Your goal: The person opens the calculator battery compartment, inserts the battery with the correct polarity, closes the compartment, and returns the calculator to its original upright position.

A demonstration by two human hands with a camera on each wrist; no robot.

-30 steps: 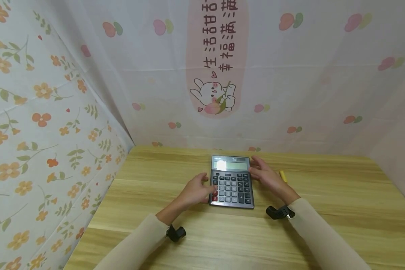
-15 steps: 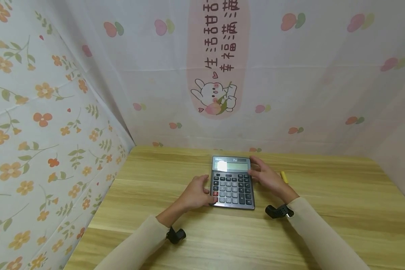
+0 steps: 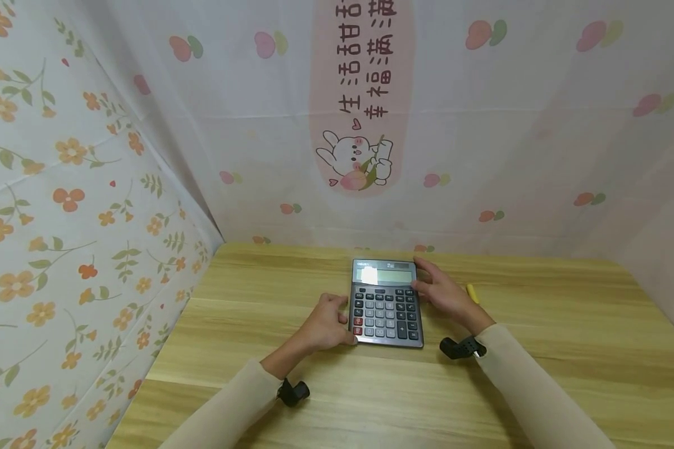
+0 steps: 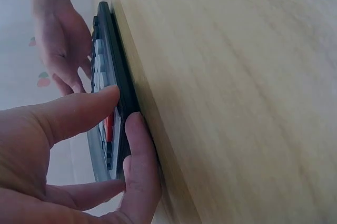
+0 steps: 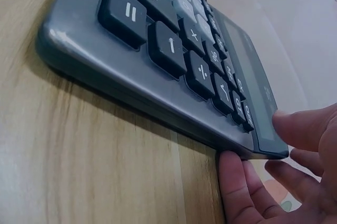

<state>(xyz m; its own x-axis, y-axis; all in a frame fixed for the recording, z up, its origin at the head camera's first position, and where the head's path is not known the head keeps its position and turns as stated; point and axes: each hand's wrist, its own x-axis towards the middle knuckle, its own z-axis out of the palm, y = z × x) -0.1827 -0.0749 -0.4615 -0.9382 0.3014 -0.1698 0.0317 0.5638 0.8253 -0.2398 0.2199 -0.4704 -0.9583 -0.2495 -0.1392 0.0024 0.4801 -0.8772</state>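
Note:
A grey desktop calculator point(image 3: 379, 342) lies face up on the wooden table, its display at the far end. My left hand point(image 3: 327, 325) grips its near left corner. In the left wrist view the thumb point(image 4: 87, 111) rests on the top edge and a finger point(image 4: 142, 166) meets the side and underside. My right hand point(image 3: 442, 292) holds the far right corner. In the right wrist view its thumb point(image 5: 303, 129) lies on the edge beside the display, with fingers point(image 5: 237, 182) against the side and below. A slight gap under the calculator cannot be told for certain.
A yellow stick-like object point(image 3: 472, 293) lies on the wooden table point(image 3: 247, 287) just beyond the right wrist. Printed curtains point(image 3: 455, 125) hang behind the table and along its left. Each wrist carries a black camera point(image 3: 293, 391).
My left thumb has slid from the red keys down to the calculator's near left corner. The right fingers have closed in on the far right corner. The calculator stays nearly in place.

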